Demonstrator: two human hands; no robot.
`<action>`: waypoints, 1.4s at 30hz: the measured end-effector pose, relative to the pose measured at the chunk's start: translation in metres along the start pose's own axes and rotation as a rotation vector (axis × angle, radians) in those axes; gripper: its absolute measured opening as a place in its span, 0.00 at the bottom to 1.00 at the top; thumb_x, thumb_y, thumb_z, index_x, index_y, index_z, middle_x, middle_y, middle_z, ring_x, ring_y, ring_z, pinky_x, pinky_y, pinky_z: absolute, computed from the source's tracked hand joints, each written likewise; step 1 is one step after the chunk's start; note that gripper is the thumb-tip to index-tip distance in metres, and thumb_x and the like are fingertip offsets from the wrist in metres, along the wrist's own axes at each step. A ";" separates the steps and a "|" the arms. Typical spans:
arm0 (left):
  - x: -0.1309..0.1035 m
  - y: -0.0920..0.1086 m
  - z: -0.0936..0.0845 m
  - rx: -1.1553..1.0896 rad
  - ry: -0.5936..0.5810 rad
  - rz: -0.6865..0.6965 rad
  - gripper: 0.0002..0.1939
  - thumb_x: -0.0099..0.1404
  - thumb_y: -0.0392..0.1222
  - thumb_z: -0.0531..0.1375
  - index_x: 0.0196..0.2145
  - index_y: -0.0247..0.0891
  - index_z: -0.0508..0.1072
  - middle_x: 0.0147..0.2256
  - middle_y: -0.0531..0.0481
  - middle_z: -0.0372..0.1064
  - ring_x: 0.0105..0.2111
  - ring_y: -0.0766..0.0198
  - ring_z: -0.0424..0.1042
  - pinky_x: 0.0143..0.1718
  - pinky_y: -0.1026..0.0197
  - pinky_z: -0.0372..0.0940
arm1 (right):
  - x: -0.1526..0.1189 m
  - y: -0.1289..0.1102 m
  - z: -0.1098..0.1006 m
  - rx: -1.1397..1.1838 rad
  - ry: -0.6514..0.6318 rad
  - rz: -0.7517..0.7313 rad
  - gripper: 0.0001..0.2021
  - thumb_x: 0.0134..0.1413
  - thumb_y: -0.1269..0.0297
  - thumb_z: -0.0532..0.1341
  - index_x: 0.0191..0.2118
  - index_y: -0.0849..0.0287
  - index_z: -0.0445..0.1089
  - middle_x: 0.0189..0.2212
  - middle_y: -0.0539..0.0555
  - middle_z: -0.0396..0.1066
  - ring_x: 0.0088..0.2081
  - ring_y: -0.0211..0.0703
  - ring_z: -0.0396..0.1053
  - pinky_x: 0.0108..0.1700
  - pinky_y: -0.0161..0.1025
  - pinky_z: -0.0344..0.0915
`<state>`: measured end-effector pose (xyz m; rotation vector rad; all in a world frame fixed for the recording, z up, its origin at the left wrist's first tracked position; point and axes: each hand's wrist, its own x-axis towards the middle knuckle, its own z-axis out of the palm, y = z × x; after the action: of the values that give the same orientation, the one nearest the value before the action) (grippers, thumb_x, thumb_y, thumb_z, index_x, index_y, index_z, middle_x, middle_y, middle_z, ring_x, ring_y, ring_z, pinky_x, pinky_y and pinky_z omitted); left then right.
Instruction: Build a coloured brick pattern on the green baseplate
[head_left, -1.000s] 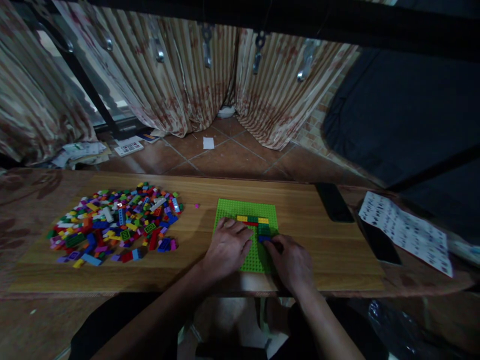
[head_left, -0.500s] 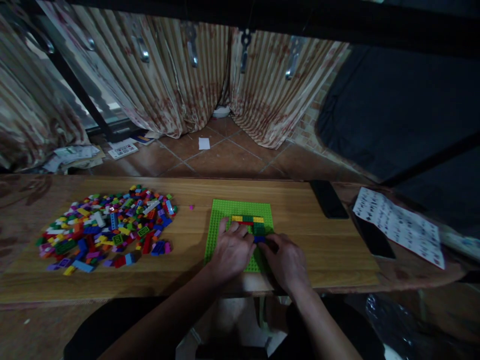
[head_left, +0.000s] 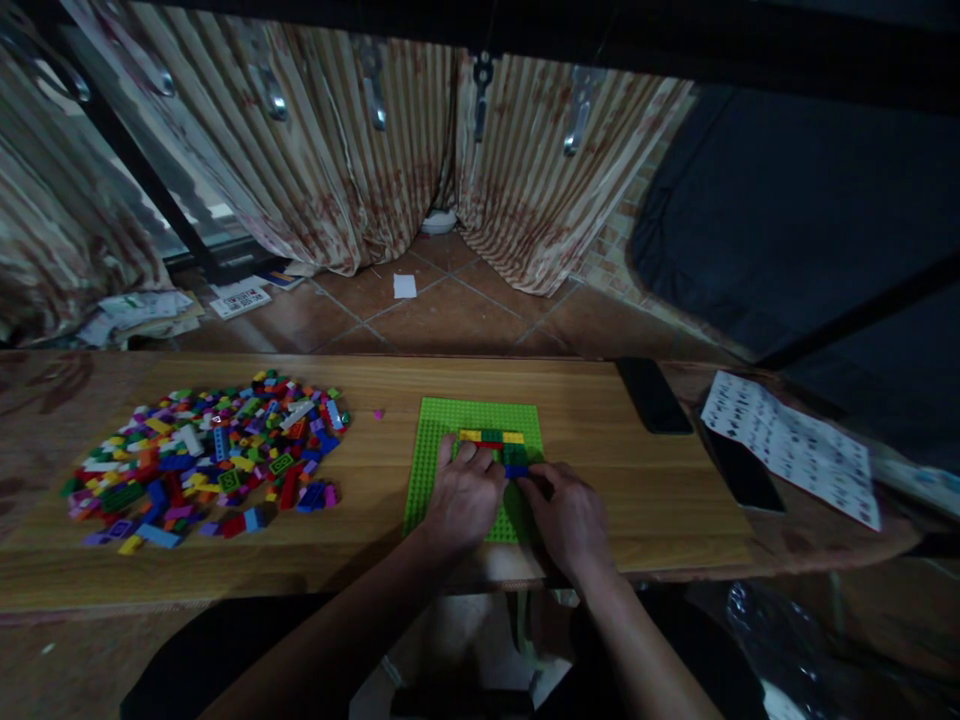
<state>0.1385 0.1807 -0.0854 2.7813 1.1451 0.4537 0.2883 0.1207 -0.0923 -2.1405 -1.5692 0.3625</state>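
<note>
A green studded baseplate lies on the wooden table in front of me. On it, a row of yellow and green bricks runs along the far side, with red bricks just nearer and dark green bricks at the right. My right hand pinches the right end of a blue brick between thumb and fingers, at the near end of the green ones. From the left, my left hand rests over the plate and bricks, fingers bent and close together. Its fingertips, and whatever lies under them, are hidden.
A large spread of loose mixed bricks covers the table's left part. One small pink brick lies apart from it. To the right are a black phone, another dark flat device and a printed sheet.
Both hands stay almost in place around the blue brick, which still sits at the same spot on the plate. The whole view has shifted slightly.
</note>
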 end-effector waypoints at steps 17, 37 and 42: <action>-0.010 0.011 -0.002 -0.067 0.015 -0.016 0.13 0.68 0.40 0.54 0.47 0.39 0.73 0.39 0.45 0.71 0.43 0.53 0.65 0.59 0.39 0.48 | 0.006 0.002 0.001 0.140 0.056 0.072 0.13 0.57 0.57 0.57 0.33 0.57 0.76 0.33 0.56 0.76 0.33 0.46 0.72 0.37 0.40 0.62; -0.015 0.015 0.011 0.093 -0.032 0.080 0.16 0.70 0.35 0.50 0.51 0.32 0.70 0.38 0.45 0.70 0.43 0.55 0.65 0.59 0.39 0.50 | 0.027 0.016 0.001 0.264 -0.099 0.163 0.13 0.47 0.53 0.62 0.25 0.56 0.76 0.23 0.53 0.75 0.25 0.42 0.68 0.28 0.37 0.58; -0.017 0.017 0.010 0.125 0.014 0.049 0.15 0.70 0.34 0.50 0.52 0.34 0.70 0.38 0.46 0.71 0.42 0.57 0.66 0.58 0.41 0.52 | 0.024 0.017 0.002 0.286 -0.071 0.167 0.14 0.47 0.50 0.62 0.24 0.56 0.76 0.21 0.52 0.74 0.24 0.42 0.68 0.27 0.37 0.57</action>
<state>0.1419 0.1569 -0.0958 2.9235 1.1487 0.4199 0.3089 0.1399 -0.1011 -2.0559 -1.2884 0.6810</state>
